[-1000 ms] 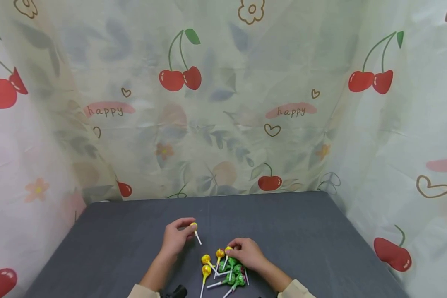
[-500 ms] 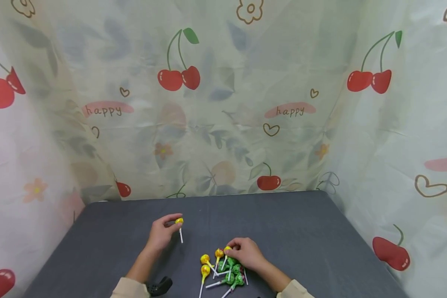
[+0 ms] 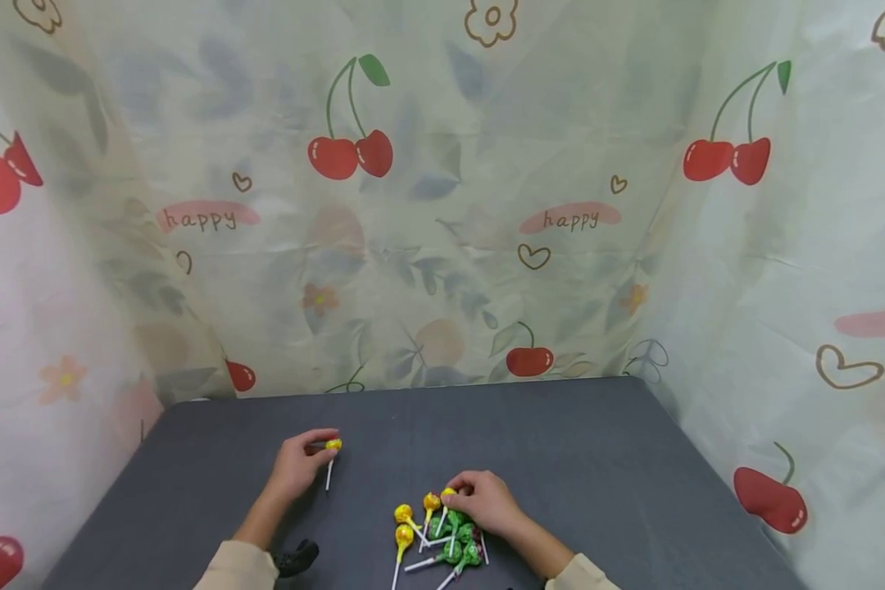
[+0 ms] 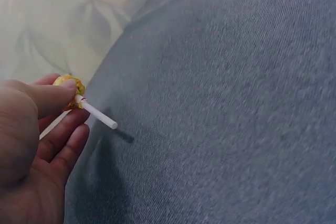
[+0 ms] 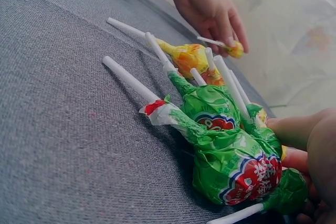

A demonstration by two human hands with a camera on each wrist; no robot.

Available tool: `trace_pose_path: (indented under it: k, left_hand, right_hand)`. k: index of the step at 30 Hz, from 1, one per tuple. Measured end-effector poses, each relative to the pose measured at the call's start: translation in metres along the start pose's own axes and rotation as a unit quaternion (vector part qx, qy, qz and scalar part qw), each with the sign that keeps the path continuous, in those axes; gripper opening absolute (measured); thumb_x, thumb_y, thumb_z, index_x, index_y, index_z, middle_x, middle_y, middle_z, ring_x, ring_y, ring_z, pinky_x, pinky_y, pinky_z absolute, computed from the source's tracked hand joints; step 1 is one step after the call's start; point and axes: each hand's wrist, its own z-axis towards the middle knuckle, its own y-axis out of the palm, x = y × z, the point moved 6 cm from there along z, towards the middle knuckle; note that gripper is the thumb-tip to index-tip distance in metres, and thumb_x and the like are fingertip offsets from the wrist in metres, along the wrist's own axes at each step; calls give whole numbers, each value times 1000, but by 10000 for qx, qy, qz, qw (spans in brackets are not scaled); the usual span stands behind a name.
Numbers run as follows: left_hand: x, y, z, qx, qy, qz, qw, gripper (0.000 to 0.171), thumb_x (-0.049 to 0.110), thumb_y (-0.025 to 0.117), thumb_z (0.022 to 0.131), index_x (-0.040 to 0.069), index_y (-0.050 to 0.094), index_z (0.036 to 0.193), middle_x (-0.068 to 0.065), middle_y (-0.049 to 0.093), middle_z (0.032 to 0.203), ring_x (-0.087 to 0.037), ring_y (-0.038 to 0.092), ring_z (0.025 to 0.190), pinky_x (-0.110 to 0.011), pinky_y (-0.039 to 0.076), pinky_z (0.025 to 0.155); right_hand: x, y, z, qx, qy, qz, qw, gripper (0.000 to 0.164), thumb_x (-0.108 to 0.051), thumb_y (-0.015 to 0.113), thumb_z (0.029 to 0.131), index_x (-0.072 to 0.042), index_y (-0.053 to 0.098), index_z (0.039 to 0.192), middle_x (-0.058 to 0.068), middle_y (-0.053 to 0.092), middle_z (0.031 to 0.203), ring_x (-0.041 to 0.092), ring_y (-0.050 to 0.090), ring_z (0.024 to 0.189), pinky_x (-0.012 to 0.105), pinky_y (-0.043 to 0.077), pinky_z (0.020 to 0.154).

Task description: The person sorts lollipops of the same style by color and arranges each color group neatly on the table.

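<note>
Thumb and fingers of my left hand (image 3: 292,469) pinch a yellow-wrapped lollipop (image 3: 333,444) by its candy head, above the left half of the table. Its white stick (image 4: 100,115) points away from the palm in the left wrist view. My right hand (image 3: 490,501) pinches another yellow lollipop (image 3: 448,493) by the head, at the far side of the pile. Close to those fingers lie several green-wrapped lollipops (image 5: 236,169) with red labels, heaped together. Several yellow lollipops (image 3: 404,537) lie along the pile's left side. The right fingertips are partly hidden in the right wrist view.
Dark grey cloth covers the table (image 3: 560,442). A pale curtain (image 3: 442,279) printed with cherries and flowers hangs around the back and sides. A black device (image 3: 297,559) sits at the left wrist, beside the beige sleeve (image 3: 239,567).
My left hand has carried its yellow lollipop leftward, away from the pile, and the stick now hangs nearly upright. The right hand keeps its pinch in place at the pile.
</note>
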Motion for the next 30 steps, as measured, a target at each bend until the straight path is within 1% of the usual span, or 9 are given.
trace_pose_path:
  k: [3, 7, 9, 13, 16, 22, 30]
  left_hand:
    - [-4, -3, 2, -30, -5, 211, 9998, 31, -1, 71, 86, 0, 69, 117, -17, 68, 112, -27, 67, 92, -28, 53, 70]
    - [-7, -6, 3, -81, -19, 453, 9989, 32, 0, 71, 86, 1, 69, 119, -18, 66, 114, -30, 65, 97, -37, 55, 75]
    - [-10, -7, 3, -35, -21, 543, 9985, 32, 1, 72, 86, 1, 69, 118, -18, 66, 114, -30, 65, 97, -39, 55, 77]
    - [-15, -9, 2, 113, -43, 647, 9978, 30, 2, 74, 84, 0, 71, 114, -16, 69, 105, -27, 65, 91, -38, 53, 76]
    - [-19, -9, 1, 165, -99, 730, 9971, 28, 4, 76, 83, 1, 72, 111, -12, 71, 100, -23, 65, 87, -36, 52, 76]
    - [-20, -4, 2, 164, -38, 688, 9975, 28, 9, 77, 83, 3, 74, 110, -10, 72, 100, -21, 65, 87, -34, 51, 77]
    - [-20, -1, 0, 97, -121, 790, 9968, 27, 9, 76, 84, 2, 73, 109, -11, 71, 100, -21, 64, 86, -37, 51, 76]
  right_hand:
    - [0, 0, 0, -65, 94, 64, 9999, 18, -26, 76, 83, -10, 74, 91, -8, 56, 68, 5, 47, 60, 23, 39, 55]
    - [-1, 0, 0, -111, 140, 112, 9998, 19, -26, 76, 83, -10, 74, 92, -7, 57, 69, 6, 48, 61, 23, 39, 56]
    - [-1, 0, 0, -91, 131, 121, 9998, 19, -26, 76, 83, -9, 74, 92, -7, 57, 69, 6, 48, 61, 23, 39, 56]
    - [0, -1, 0, -58, 105, 140, 9998, 18, -26, 77, 83, -9, 74, 91, -8, 56, 68, 5, 48, 60, 22, 39, 55]
    - [1, -1, -1, -37, 80, 122, 9999, 18, -26, 77, 82, -9, 74, 90, -9, 56, 67, 4, 48, 59, 22, 40, 55]
    - [0, -1, -1, -122, 186, 163, 9996, 18, -26, 76, 83, -9, 74, 91, -7, 57, 68, 6, 48, 60, 23, 39, 55]
    - [-1, -1, 0, -168, 202, 206, 9994, 17, -24, 76, 83, -9, 74, 91, -7, 57, 69, 6, 49, 60, 23, 40, 55]
